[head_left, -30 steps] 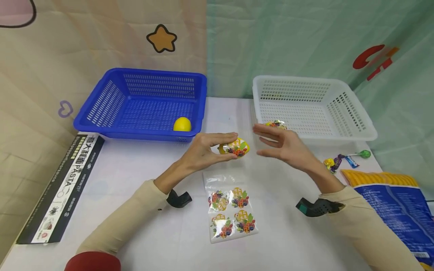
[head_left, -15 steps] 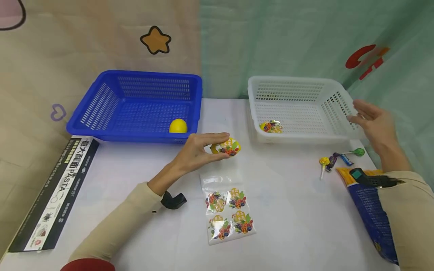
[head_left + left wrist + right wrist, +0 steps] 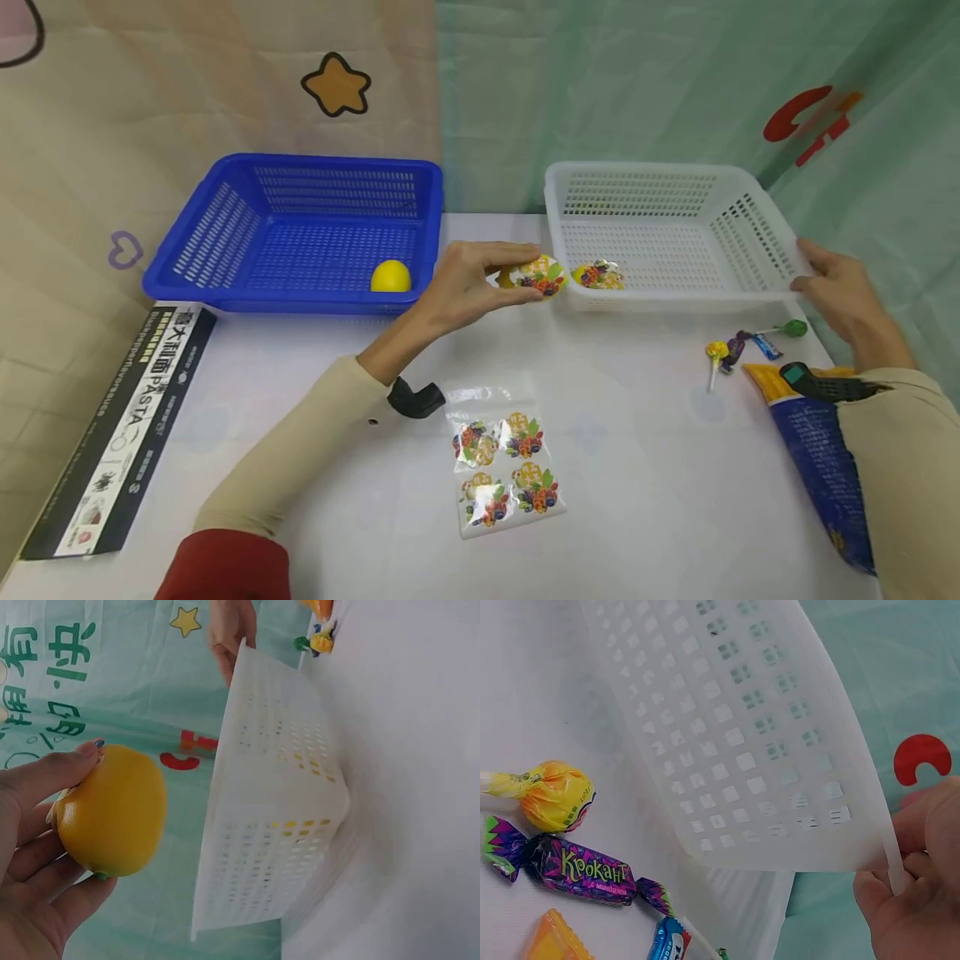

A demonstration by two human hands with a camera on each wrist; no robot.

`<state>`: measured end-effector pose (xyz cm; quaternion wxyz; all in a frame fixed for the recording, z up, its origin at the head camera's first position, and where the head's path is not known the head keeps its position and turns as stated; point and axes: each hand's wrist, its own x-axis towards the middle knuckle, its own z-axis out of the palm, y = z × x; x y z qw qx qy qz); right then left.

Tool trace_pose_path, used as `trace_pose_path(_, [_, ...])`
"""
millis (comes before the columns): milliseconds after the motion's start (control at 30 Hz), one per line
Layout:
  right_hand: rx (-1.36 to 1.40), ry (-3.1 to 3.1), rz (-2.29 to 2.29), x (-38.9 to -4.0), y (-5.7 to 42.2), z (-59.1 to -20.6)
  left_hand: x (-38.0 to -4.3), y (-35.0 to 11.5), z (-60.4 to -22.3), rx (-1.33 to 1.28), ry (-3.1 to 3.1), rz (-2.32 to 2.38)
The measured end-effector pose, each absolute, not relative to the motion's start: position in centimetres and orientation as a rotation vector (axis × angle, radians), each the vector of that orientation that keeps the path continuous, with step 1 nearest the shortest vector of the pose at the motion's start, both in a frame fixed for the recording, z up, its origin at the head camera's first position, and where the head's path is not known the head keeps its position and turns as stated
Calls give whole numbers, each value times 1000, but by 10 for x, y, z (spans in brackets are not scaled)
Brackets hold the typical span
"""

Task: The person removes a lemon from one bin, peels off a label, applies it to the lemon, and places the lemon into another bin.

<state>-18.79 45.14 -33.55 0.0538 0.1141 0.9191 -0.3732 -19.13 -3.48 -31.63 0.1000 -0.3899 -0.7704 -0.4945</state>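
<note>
My left hand pinches a yellow lemon between thumb and fingers, just off the near left corner of the white basket. A shiny sticker printed with berries and leaves covers one side of the lemon. At the basket's right end, my right hand grips the rim, with fingers on both sides of it in the right wrist view. Inside, at the near left corner, lies another yellow fruit with a berry sticker. A sheet of several such stickers lies on the table below my left hand.
A blue basket at the back left holds a yellow fruit. A long pasta box lies at the left edge. Lollipops and wrapped candies sit by the right hand, near a blue and yellow bag.
My right hand has moved right, from beside the lemon to the white basket's right rim, and now holds it. My left hand has carried the lemon up and right towards that basket.
</note>
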Motion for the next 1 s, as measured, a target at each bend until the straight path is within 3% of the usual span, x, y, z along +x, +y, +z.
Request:
trace_pose_path(400, [390, 2833, -1152, -188, 445, -341, -269, 56, -317, -1046, -2642, -1410])
trace_pose_path(1000, [449, 2858, -1169, -190, 442, -339, -312, 115, -326, -1082, -3014, -993])
